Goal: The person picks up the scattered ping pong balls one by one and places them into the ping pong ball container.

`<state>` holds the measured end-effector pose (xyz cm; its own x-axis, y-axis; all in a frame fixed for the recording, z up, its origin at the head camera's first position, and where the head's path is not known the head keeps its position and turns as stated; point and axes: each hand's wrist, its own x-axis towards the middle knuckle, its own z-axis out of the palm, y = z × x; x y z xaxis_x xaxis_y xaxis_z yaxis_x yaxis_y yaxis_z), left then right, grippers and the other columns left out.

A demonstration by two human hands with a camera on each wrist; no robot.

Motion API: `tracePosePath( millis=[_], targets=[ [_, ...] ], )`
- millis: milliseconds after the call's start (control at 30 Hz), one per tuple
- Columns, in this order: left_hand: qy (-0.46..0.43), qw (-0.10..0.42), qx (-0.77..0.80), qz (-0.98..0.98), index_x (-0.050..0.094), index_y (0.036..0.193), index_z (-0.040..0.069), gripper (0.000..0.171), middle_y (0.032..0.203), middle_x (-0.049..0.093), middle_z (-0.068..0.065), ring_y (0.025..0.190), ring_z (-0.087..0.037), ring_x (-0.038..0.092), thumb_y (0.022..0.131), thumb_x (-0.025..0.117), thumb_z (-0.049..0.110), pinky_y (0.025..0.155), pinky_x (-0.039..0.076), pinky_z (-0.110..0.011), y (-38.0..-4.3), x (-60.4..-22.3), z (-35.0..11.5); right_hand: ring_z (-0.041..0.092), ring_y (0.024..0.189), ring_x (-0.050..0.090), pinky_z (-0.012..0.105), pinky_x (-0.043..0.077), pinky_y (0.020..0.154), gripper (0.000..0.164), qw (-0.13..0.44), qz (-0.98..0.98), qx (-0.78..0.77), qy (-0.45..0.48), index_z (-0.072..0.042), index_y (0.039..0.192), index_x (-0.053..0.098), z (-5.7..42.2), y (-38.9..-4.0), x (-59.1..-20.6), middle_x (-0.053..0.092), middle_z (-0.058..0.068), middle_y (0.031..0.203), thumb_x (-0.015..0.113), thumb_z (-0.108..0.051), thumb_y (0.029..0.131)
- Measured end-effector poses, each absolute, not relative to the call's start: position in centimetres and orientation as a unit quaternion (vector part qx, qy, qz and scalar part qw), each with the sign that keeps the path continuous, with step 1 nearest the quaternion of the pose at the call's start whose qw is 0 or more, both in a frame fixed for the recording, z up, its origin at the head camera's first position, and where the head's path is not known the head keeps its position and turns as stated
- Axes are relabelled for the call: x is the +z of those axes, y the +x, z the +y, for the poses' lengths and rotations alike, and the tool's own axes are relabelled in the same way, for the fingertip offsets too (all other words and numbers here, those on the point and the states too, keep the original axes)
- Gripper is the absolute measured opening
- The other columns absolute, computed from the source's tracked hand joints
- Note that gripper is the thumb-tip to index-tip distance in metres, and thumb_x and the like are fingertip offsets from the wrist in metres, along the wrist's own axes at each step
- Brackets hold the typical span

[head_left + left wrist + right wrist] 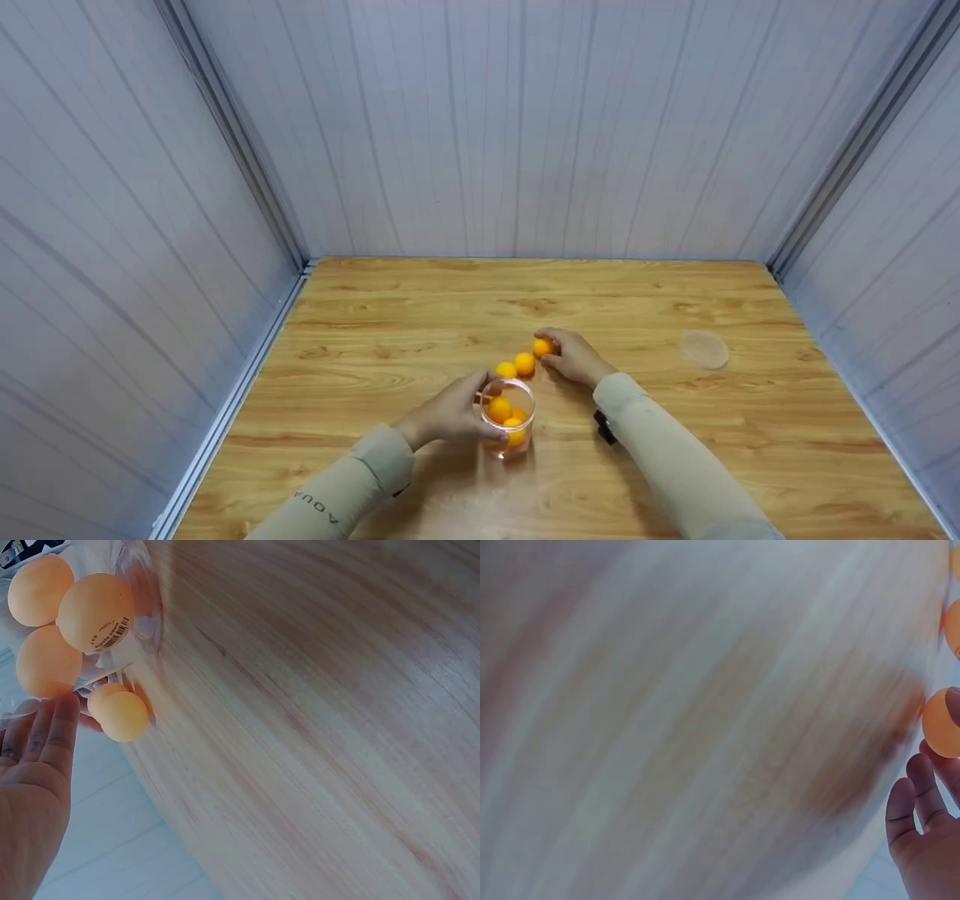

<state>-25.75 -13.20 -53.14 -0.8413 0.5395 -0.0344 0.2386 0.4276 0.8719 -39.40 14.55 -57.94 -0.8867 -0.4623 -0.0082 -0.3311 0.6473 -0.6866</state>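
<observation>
My left hand point(452, 409) grips a clear plastic jar point(508, 452) from its left side, thumb near and fingers behind. Inside the jar lie several orange table tennis balls point(499, 409); in the left wrist view one printed ball point(96, 613) shows through the wall. Just beyond the rim, two more balls, a nearer one point(506, 370) and a farther one point(524, 364), sit in a slanting row on the table. At the row's far end my right hand point(576, 357) pinches another table tennis ball point(542, 347) between thumb and fingers, seen also at the right wrist view's edge.
A round translucent disc point(705, 349) lies flat on the wooden table point(405, 307), to the right of my right hand. Pale panel walls point(480, 135) enclose the table at the back and both sides, with metal rails along the left edge.
</observation>
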Motion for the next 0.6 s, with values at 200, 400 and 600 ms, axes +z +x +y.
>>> tracePosePath(
  millis=[200,400,600],
  targets=[
    [0.233,0.155,0.482,0.830,0.055,0.138,0.002,0.074,0.148,0.062,-0.022,0.136,-0.034,0.060,0.085,0.096,0.032,0.120,0.046,-0.058,-25.8,-53.2,-13.2,0.038,0.135,0.061,0.058,0.049,0.117,0.046,0.085,0.900,-0.366,-0.220,-0.004,0.152,0.060,14.6,-38.8,-56.9,0.060,0.021,0.155,0.068,-0.007,0.107],
    [0.236,0.151,0.484,0.829,0.056,0.135,0.006,0.071,0.147,0.062,-0.023,0.135,-0.033,0.060,0.084,0.096,0.033,0.119,0.047,-0.058,-25.8,-53.3,-13.2,0.034,0.125,0.062,0.055,0.053,0.110,0.047,0.092,0.896,-0.377,-0.216,-0.007,0.154,0.058,14.6,-38.3,-55.7,0.061,0.017,0.154,0.068,-0.012,0.108],
    [0.244,0.146,0.486,0.827,0.057,0.131,0.011,0.065,0.146,0.063,-0.023,0.134,-0.032,0.061,0.084,0.096,0.032,0.118,0.048,-0.058,-26.0,-53.3,-13.2,0.035,0.125,0.061,0.054,0.053,0.107,0.049,0.080,0.895,-0.381,-0.219,-0.007,0.154,0.058,14.6,-38.0,-55.0,0.062,0.016,0.152,0.070,-0.011,0.107]
  ],
)
